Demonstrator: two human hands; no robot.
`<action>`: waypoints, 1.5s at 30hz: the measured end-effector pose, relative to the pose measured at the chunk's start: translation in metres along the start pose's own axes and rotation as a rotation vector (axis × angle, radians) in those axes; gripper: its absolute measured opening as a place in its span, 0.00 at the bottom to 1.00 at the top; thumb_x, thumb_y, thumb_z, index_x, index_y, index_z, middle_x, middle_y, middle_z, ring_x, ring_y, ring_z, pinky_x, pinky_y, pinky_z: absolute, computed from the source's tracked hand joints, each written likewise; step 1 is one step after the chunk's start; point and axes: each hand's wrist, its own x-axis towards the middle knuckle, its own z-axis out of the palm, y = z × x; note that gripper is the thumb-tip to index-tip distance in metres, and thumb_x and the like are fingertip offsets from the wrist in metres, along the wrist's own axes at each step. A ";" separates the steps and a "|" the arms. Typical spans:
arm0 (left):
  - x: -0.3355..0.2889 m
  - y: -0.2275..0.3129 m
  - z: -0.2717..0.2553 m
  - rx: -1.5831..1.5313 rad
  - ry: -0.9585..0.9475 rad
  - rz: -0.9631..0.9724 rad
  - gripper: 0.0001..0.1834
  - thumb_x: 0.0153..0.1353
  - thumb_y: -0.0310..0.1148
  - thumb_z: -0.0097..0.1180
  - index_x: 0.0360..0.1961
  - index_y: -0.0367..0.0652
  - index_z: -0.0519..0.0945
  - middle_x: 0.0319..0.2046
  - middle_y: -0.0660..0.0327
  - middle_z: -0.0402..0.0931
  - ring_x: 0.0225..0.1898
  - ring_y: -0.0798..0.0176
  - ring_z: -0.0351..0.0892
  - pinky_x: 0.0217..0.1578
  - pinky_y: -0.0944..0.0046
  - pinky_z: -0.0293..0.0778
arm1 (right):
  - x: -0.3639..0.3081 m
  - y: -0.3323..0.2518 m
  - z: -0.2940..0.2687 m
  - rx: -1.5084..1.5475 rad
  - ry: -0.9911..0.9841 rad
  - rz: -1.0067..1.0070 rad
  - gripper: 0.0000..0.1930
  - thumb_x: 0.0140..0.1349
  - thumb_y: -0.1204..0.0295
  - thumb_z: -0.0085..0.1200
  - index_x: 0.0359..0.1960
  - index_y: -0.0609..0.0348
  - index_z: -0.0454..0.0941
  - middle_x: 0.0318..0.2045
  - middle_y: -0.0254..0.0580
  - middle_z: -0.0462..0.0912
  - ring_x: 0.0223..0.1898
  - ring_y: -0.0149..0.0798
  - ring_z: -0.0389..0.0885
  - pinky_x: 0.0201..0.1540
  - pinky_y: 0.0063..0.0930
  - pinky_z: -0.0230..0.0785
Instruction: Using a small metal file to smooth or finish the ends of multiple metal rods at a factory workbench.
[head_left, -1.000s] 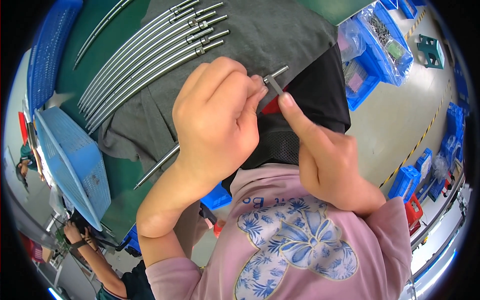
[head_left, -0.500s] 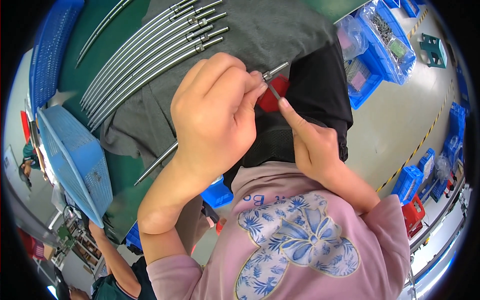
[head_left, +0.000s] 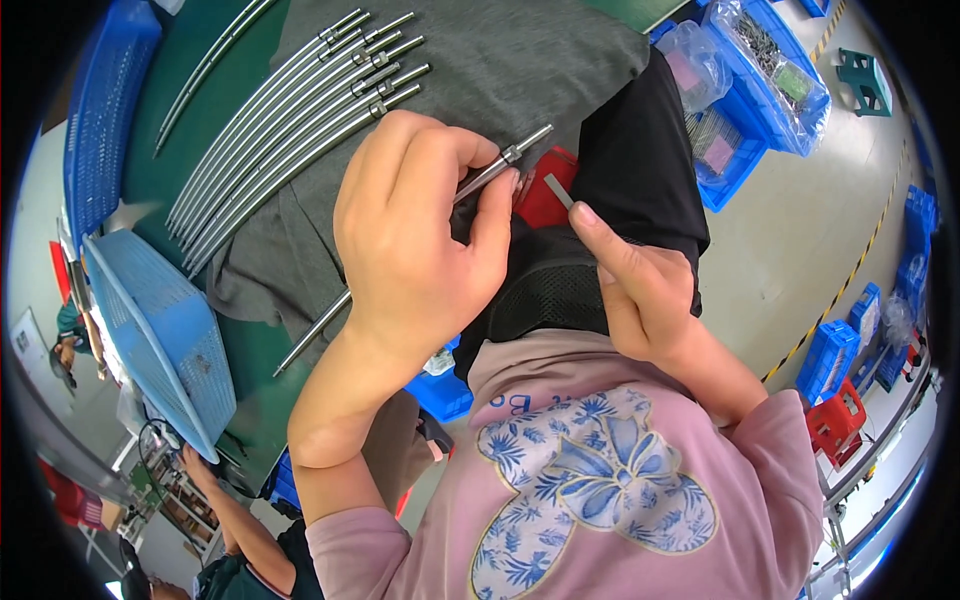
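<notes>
My left hand point(head_left: 420, 225) pinches a slender metal rod point(head_left: 315, 332) between thumb and fingers, just behind a collar near its tip. The rod slants up to the right, and my palm hides its middle. To the right, my right hand point(head_left: 648, 290) is closed on a thin flat metal strip point(head_left: 558, 190), index finger stretched along it. The strip's free end points at the rod's collar but stands apart from it. A red object point(head_left: 546, 205) lies below, between the hands. Several similar collared rods point(head_left: 290, 140) rest side by side at the upper left on a grey cloth point(head_left: 510, 65).
A blue perforated basket point(head_left: 165, 330) tilts at the table's left, near another blue basket point(head_left: 110, 120). Two more rods point(head_left: 205, 75) lie on the green tabletop point(head_left: 150, 195). Blue bins point(head_left: 765, 60) with metal parts stand at the right. A co-worker's arm point(head_left: 245, 525) shows lower left.
The strip has come away from the rod's collar, leaving a gap. The rod's tip has shifted slightly left and down, and more of the rod shows between my left thumb and fingers.
</notes>
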 end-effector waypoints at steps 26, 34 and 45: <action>0.000 0.002 0.003 -0.091 0.048 0.005 0.10 0.39 0.17 0.64 0.22 0.38 0.75 0.23 0.59 0.71 0.23 0.55 0.71 0.23 0.61 0.67 | 0.039 -0.006 0.028 -0.272 0.209 -0.027 0.33 0.43 0.79 0.51 0.59 0.51 0.75 0.11 0.33 0.61 0.09 0.33 0.62 0.13 0.26 0.59; 0.000 0.003 -0.003 -0.109 -0.007 -0.005 0.09 0.44 0.14 0.64 0.26 0.33 0.77 0.24 0.57 0.73 0.23 0.64 0.74 0.24 0.70 0.71 | 0.007 0.001 0.002 -0.002 0.335 0.153 0.28 0.51 0.86 0.50 0.58 0.68 0.71 0.19 0.35 0.78 0.14 0.26 0.69 0.19 0.22 0.63; -0.007 0.005 -0.001 -0.138 0.099 0.140 0.12 0.36 0.19 0.65 0.25 0.38 0.77 0.24 0.59 0.71 0.23 0.57 0.70 0.22 0.62 0.66 | 0.065 -0.009 -0.009 0.757 -0.006 0.574 0.07 0.57 0.73 0.62 0.29 0.66 0.80 0.20 0.25 0.75 0.21 0.14 0.64 0.20 0.12 0.54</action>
